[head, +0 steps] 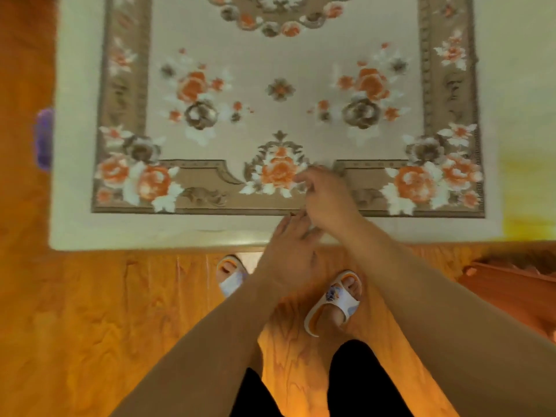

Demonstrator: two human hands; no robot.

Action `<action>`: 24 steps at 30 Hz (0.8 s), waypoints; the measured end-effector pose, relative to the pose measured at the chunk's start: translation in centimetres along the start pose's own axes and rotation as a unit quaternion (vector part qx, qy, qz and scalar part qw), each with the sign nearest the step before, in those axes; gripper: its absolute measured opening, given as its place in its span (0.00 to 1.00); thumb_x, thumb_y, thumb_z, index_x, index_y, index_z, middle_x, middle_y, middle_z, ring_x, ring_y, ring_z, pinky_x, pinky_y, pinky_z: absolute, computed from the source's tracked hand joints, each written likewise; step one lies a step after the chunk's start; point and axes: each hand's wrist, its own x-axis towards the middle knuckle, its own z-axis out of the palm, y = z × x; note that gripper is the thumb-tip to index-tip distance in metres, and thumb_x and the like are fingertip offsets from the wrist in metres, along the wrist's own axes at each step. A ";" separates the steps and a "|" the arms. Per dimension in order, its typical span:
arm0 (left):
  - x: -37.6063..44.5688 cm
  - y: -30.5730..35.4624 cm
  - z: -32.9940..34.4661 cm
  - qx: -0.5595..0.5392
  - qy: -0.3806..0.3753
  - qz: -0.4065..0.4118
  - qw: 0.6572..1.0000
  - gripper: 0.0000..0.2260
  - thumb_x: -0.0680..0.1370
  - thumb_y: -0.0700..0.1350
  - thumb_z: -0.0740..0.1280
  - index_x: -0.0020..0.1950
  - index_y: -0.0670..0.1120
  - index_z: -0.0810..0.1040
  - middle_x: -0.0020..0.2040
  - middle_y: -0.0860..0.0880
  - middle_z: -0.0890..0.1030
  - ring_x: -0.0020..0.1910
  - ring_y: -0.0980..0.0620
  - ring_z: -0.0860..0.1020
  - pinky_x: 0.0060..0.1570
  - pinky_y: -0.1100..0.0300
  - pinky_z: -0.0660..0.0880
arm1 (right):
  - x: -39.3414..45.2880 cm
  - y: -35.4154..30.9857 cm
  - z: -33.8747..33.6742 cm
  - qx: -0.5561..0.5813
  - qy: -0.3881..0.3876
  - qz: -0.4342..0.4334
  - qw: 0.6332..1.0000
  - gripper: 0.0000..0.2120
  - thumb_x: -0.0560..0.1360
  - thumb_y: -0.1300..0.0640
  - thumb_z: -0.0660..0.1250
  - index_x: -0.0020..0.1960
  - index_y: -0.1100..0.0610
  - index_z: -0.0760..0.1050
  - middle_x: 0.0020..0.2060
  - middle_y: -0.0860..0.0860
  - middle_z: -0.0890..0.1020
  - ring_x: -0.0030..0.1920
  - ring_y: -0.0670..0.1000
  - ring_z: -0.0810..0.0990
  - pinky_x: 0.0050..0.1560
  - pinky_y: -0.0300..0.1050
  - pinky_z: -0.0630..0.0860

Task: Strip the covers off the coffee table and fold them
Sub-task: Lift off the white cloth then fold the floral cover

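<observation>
The floral cover (279,94) lies flat across the coffee table (78,230), filling the upper half of the view; it is cream with orange and brown flowers inside a brown border, and its near edge runs just inside the table's front rim. Both hands meet at the middle of that near edge. The right hand (326,197) is over the border strip beside the central orange flower, fingers loosely curled and pointing left; whether they pinch the fabric cannot be told, as the picture is blurred there. The left hand (288,254) sits just below it, over the table's front rim, back of the hand up, fingers fairly straight and reaching toward the cover's edge, its fingertips hidden under the right hand. Beneath the arms, two feet in white slippers (334,299) stand on the orange wooden floor (105,311). A purple object (45,136), blurred, lies at the table's left side.
</observation>
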 end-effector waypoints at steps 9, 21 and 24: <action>-17.5 -21.0 -9.1 -0.139 0.247 -0.378 0.881 0.17 0.79 0.38 0.64 0.67 0.45 0.80 0.61 0.43 0.79 0.62 0.46 0.75 0.67 0.59 0.68 | 3.3 -10.4 13.3 -0.197 -0.087 -0.121 0.969 0.21 0.76 0.59 0.65 0.69 0.52 0.71 0.68 0.51 0.68 0.67 0.58 0.67 0.66 0.53 0.71; -15.8 -33.3 -15.4 -0.216 0.181 -0.645 0.710 0.28 0.78 0.56 0.68 0.70 0.40 0.67 0.67 0.39 0.74 0.66 0.37 0.73 0.64 0.44 0.72 | 3.2 -12.2 16.1 -0.268 -0.022 -0.074 0.960 0.30 0.70 0.55 0.76 0.69 0.52 0.70 0.67 0.54 0.69 0.64 0.60 0.66 0.62 0.60 0.71; -14.7 -33.6 -15.8 -0.209 0.154 -0.655 0.710 0.25 0.77 0.58 0.67 0.66 0.42 0.71 0.63 0.41 0.79 0.62 0.37 0.76 0.62 0.44 0.73 | 3.1 -12.4 16.3 -0.265 -0.027 -0.065 0.962 0.30 0.71 0.57 0.75 0.70 0.53 0.69 0.68 0.55 0.67 0.66 0.61 0.64 0.66 0.59 0.69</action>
